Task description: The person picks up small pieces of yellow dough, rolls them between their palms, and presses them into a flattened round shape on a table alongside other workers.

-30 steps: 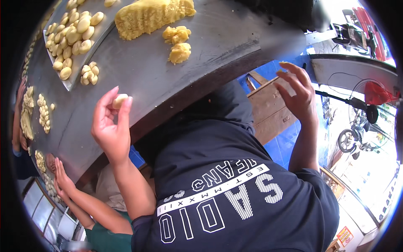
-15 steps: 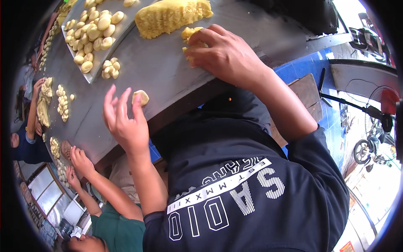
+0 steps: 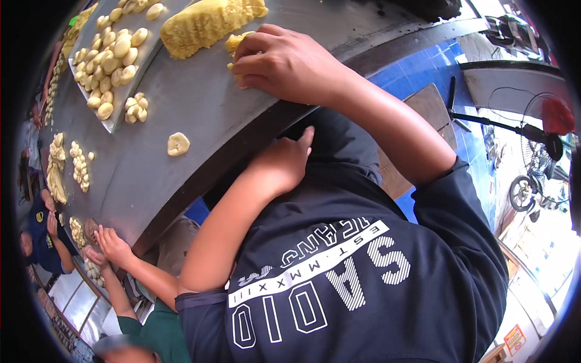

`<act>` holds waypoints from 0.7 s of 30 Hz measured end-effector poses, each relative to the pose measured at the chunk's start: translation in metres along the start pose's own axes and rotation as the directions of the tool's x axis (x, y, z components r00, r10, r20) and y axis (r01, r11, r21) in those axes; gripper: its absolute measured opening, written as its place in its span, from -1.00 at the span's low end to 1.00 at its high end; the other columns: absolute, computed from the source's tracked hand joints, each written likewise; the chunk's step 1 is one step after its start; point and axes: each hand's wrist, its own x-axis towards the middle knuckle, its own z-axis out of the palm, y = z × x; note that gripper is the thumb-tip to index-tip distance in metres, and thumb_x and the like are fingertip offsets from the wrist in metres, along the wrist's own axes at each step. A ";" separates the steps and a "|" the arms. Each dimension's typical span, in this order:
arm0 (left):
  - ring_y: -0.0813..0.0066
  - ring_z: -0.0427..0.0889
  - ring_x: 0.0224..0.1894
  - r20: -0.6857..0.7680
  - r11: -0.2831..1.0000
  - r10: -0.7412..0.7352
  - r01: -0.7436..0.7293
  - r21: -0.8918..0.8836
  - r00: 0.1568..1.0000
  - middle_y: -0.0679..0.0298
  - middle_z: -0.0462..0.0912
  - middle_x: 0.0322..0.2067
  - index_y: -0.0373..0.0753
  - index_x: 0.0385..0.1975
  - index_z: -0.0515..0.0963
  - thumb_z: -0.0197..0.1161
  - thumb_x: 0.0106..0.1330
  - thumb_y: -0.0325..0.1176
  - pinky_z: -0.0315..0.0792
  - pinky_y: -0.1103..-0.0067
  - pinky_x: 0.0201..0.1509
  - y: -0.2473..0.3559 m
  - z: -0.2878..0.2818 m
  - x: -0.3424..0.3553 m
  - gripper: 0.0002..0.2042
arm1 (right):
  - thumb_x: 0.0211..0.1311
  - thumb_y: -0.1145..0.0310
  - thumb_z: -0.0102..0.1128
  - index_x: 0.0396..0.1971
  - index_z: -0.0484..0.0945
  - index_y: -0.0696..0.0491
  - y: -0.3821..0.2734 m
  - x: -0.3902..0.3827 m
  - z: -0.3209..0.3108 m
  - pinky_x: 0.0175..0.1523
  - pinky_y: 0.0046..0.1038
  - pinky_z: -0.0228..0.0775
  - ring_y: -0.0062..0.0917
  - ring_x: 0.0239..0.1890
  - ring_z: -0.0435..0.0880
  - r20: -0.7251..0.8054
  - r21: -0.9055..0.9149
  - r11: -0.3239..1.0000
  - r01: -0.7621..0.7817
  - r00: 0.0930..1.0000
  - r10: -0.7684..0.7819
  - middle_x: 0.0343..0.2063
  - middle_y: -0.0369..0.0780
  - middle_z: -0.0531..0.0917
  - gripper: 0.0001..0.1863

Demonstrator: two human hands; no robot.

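Note:
My right hand rests at the tabletop's near edge, its fingers curled over a crumbly yellow lump of filling. Just beyond it lies a big yellow block of similar stuff. My left hand is drawn in against my dark shirt, below the table edge. One digit sticks out from it; the other fingers are hidden. A small flattened disc of pale dough lies alone on the metal table, touched by neither hand.
A metal tray holds many pale dough balls, with a small cluster beside it. At left, co-workers' hands are near more dough pieces. A standing fan is at right.
My left hand has left the dough disc and dropped back to my body. The disc now lies flat on the table. My right hand stays at the yellow filling while the view has shifted.

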 end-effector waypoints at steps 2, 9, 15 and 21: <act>-0.25 0.84 -0.10 0.046 0.996 0.066 -0.062 -0.069 0.997 -0.14 0.83 -0.20 -0.22 0.29 0.64 0.08 0.80 -0.15 0.65 -0.03 0.12 0.002 -0.003 0.000 -0.65 | 0.39 0.18 0.55 -0.10 0.88 -0.10 0.001 -0.002 0.001 0.22 -0.24 0.70 -0.33 0.14 0.77 -0.001 -0.013 1.000 0.000 1.000 0.000 0.02 -0.33 0.81 -0.81; -0.26 0.81 -0.03 -0.066 0.993 0.090 -0.095 -0.073 0.994 -0.13 0.84 -0.13 -0.14 0.58 0.43 0.06 0.80 -0.09 0.64 -0.03 0.12 -0.017 0.018 -0.003 -0.52 | 0.42 0.14 0.54 -0.04 0.89 -0.13 -0.001 -0.001 0.001 0.20 -0.26 0.71 -0.35 0.13 0.77 0.010 -0.041 0.999 0.000 1.000 0.001 0.04 -0.36 0.82 -0.77; -0.25 0.82 -0.04 -0.046 0.996 0.075 -0.077 -0.052 0.996 -0.15 0.84 -0.11 -0.11 0.61 0.41 0.08 0.80 -0.08 0.65 -0.01 0.12 0.003 -0.001 -0.005 -0.49 | 0.42 0.14 0.54 -0.03 0.89 -0.14 -0.001 -0.002 0.004 0.22 -0.26 0.71 -0.35 0.14 0.77 -0.004 -0.060 0.998 0.001 1.000 -0.001 0.04 -0.36 0.82 -0.77; -0.21 0.83 -0.14 -0.220 0.953 0.194 -0.237 -0.187 0.956 -0.12 0.84 -0.19 -0.18 0.36 0.70 0.32 0.68 -0.13 0.66 0.08 0.03 -0.014 0.001 -0.032 -0.60 | 0.43 0.16 0.54 -0.04 0.88 -0.13 -0.004 0.001 0.002 0.22 -0.26 0.71 -0.36 0.13 0.78 0.002 -0.037 0.999 -0.007 1.000 0.007 0.03 -0.36 0.82 -0.79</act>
